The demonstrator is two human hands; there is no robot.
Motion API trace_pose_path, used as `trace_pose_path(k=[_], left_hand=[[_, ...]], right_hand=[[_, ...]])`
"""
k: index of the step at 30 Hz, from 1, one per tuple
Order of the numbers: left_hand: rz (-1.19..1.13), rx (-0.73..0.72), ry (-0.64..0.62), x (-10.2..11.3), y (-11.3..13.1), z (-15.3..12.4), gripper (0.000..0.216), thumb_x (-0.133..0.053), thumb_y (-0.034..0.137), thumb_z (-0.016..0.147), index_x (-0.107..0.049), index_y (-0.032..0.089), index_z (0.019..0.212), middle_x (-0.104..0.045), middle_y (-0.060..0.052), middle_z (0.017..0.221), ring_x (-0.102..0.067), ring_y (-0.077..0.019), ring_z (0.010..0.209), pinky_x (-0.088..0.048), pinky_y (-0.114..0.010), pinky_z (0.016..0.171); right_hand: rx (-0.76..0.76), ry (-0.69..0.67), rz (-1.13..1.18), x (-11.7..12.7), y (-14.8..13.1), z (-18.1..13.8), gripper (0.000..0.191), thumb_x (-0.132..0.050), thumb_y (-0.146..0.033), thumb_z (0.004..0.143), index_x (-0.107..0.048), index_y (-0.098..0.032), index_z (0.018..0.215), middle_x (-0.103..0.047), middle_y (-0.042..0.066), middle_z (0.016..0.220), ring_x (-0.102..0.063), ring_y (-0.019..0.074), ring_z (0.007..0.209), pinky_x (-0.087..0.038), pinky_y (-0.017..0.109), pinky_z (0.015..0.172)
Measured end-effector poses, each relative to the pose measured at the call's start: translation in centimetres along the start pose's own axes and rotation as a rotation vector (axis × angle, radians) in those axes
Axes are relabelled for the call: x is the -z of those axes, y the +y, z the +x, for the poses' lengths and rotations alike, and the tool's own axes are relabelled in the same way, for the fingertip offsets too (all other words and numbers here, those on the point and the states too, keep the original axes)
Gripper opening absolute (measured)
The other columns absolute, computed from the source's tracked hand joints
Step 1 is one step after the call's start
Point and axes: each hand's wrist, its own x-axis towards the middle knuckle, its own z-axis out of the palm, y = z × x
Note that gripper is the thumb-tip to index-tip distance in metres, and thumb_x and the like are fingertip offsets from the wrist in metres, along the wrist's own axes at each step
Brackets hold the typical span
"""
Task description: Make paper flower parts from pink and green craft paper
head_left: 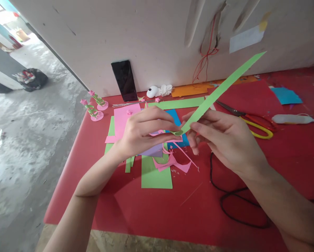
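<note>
Both my hands hold a long green paper strip (pixel 225 84) above the red table (pixel 151 210). My left hand (pixel 143 131) pinches the strip's near end, where it curls into a small loop. My right hand (pixel 222 136) pinches the same strip just beside the loop, fingers closed on it. The strip's free end points up and to the right. Under my hands lies a pile of paper: a pink sheet (pixel 122 117), a green sheet (pixel 155 176), a blue sheet (pixel 175 119) and pink cuttings (pixel 178 164).
Scissors with red and yellow handles (pixel 253 122) and a white glue bottle (pixel 293 119) lie at the right. Two small paper flowers on pink bases (pixel 96 108) stand at the table's left corner. A black phone (pixel 124 80) leans on the wall. A black cord (pixel 225 196) loops near my right arm.
</note>
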Motion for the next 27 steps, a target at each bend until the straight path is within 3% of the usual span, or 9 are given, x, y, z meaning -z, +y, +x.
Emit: trace_pose_path(k=[6,13,22,27], left_hand=[[-0.013,-0.002,-0.036,-0.1,0.0,0.0,0.01,-0.072,0.018,0.078,-0.067,0.013,0.085,-0.069,-0.004,0.082,-0.065,-0.0095,0.074,-0.056,-0.02,0.068],[-0.059,-0.004,-0.062,-0.2,0.2,0.1,0.005,-0.071,0.012,0.077,-0.069,0.01,0.082,-0.07,-0.006,0.078,-0.065,-0.0095,0.071,-0.055,-0.021,0.064],[-0.015,0.096,0.008,-0.3,0.3,-0.3,0.014,-0.071,0.009,0.075,-0.07,0.015,0.089,-0.069,-0.002,0.085,-0.066,-0.0086,0.078,-0.057,-0.02,0.068],[0.024,0.099,-0.061,-0.4,0.4,-0.3,0.014,-0.065,0.008,0.081,-0.07,0.014,0.093,-0.067,-0.004,0.09,-0.066,-0.0089,0.083,-0.057,-0.02,0.071]], right_hand=[[0.062,0.074,-0.006,0.1,-0.1,0.1,0.015,-0.07,-0.035,0.078,-0.07,-0.022,0.086,-0.058,-0.003,0.059,-0.055,0.0074,0.049,-0.048,0.019,0.041],[0.105,0.066,-0.076,0.0,0.1,-0.1,0.018,-0.067,-0.037,0.081,-0.069,-0.022,0.091,-0.058,-0.004,0.059,-0.055,0.0079,0.048,-0.049,0.021,0.043],[0.191,-0.008,-0.399,-0.8,-0.5,-0.3,0.012,-0.066,-0.032,0.078,-0.068,-0.022,0.082,-0.058,-0.003,0.063,-0.055,0.0076,0.053,-0.049,0.021,0.05],[0.214,0.026,-0.446,-0.9,-0.3,-0.5,0.01,-0.062,-0.03,0.08,-0.066,-0.021,0.084,-0.056,-0.004,0.064,-0.053,0.0079,0.052,-0.049,0.022,0.05]])
